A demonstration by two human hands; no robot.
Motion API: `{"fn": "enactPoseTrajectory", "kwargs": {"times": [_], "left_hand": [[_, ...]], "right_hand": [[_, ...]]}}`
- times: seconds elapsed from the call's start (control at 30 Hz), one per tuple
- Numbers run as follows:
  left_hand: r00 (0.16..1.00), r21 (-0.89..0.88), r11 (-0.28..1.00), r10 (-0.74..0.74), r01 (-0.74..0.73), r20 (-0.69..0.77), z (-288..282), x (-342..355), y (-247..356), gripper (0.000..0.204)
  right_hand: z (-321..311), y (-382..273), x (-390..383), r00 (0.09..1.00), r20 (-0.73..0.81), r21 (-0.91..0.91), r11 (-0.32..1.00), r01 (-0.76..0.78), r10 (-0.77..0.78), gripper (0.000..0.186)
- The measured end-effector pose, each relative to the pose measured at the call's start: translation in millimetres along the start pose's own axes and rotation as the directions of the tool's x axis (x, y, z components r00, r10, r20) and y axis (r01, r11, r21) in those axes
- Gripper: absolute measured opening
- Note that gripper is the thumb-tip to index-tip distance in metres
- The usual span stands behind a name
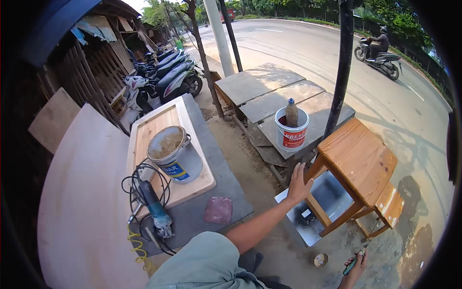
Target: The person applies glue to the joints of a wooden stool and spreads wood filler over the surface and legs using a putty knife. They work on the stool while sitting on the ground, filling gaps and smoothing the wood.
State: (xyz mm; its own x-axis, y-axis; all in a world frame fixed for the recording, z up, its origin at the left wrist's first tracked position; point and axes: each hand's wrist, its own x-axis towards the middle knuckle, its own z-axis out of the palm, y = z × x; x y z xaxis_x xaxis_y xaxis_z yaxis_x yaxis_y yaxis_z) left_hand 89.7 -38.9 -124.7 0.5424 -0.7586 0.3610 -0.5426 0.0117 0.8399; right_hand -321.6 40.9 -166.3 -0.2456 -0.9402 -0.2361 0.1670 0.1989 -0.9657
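Sleeve [202, 257] partly hides grey tabletop [192, 216] left of stool [358, 156].

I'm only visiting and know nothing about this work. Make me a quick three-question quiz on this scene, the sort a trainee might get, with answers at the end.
1. What stands in the white bucket?

2. True or false: the grinder lies to the left of the maroon square.

3. Which hand holds the green-handled tool?
A) left
B) right

Key:
1. A bottle.
2. True.
3. B, the right hand.
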Motion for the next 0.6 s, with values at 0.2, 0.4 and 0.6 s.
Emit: {"fn": "enactPoseTrajectory", "kwargs": {"times": [0.2, 0.4, 0.6], "left_hand": [[0.980, -0.014, 0.980, 0.199, -0.199, -0.028, -225, -3, 77, 0.057], [0.760, 0.338, 0.941, 0.204, 0.022, -0.617, -461, 4, 63, 0.033], [0.699, -0.016, 0.892, -0.366, 0.452, -0.614, -554, 11, -24, 0.040]], "right_hand": [[56, -130, -27, 0.990, 0.046, -0.141, 0.980, 0.138, -0.132, 0.045], [188, -185, -81, 0.920, 0.379, -0.232, 0.952, 0.200, -0.100, 0.030], [390, -228, -169, 0.513, 0.857, -0.246, 0.845, 0.475, -0.039, 0.019]]}}
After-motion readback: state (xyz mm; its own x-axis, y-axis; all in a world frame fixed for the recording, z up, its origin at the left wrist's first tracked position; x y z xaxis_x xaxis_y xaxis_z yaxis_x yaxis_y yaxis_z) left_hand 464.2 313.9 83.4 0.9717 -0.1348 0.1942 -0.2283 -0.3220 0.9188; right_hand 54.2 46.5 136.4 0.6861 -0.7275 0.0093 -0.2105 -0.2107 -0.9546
